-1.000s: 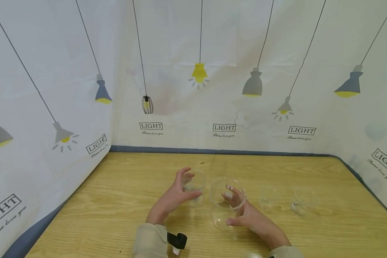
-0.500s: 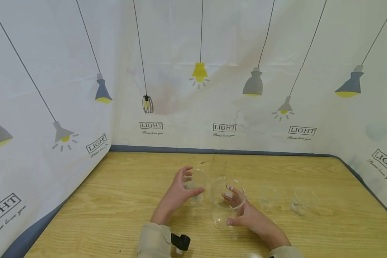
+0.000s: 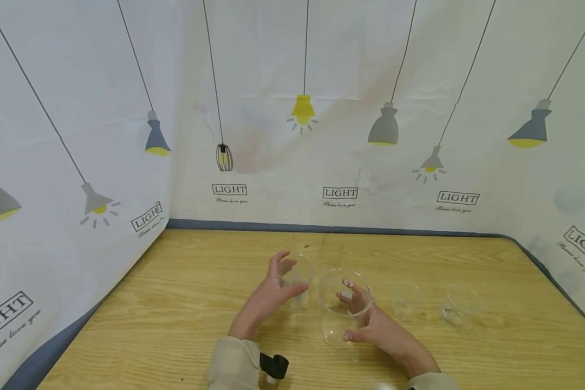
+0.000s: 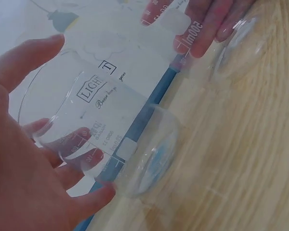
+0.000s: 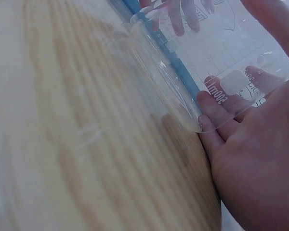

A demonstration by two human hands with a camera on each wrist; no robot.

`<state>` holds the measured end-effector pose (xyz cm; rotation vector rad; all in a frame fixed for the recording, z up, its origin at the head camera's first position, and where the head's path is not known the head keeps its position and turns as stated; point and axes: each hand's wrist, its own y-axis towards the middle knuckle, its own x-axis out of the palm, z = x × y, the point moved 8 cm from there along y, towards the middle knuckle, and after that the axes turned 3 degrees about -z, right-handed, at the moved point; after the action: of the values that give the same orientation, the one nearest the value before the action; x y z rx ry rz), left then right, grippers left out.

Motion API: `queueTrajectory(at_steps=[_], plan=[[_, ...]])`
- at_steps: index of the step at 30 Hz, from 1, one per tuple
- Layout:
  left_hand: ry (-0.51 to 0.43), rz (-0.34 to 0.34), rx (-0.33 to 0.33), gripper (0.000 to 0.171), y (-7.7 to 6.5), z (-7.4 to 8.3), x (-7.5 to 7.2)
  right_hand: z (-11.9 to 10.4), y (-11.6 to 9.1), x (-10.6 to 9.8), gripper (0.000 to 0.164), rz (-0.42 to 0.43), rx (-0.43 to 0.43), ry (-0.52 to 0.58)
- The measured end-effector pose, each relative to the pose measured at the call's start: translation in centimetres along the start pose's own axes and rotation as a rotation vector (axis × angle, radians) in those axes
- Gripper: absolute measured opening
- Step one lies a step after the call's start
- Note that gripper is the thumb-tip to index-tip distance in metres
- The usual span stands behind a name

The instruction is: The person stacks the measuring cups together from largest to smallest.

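Observation:
My left hand [image 3: 272,287] curls round a clear glass beaker [image 3: 302,268], thumb across its near side and fingers round the far side. The left wrist view shows white printed marks on this beaker [image 4: 156,154] and fingers behind its wall. To its right stands a larger clear beaker [image 3: 332,319], gripped by my right hand [image 3: 370,322] with the thumb in front. Its "500ml" print shows in the right wrist view, where fingertips [image 5: 209,98] lie against the glass [image 5: 231,53] low on its side. Both beakers are upright, close side by side.
Two smaller clear glass vessels [image 3: 405,303] [image 3: 460,306] stand right of my right hand. All are on a wooden table [image 3: 175,309]. A white sheet [image 3: 283,173] printed with lamps walls the table at the back and sides.
My left hand has shifted slightly to the right with its beaker, nearer the larger one. The right hand and its beaker stay in place.

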<state>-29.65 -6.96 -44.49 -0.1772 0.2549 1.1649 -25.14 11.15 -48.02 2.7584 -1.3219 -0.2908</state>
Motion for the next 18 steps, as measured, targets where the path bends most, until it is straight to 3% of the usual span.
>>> queueTrajectory(at_steps=[8,13,18], plan=[[-0.029,0.046,-0.015,0.09,-0.6,1.8,0.4,0.1,0.1,-0.2,0.091,0.008,0.001,0.002],[-0.045,0.057,-0.005,0.09,0.1,0.5,0.5,0.4,0.1,-0.2,0.092,0.026,0.061,0.047],[0.007,0.086,-0.003,0.093,1.0,-1.0,0.4,0.5,0.0,-0.1,0.091,0.025,0.068,0.036]])
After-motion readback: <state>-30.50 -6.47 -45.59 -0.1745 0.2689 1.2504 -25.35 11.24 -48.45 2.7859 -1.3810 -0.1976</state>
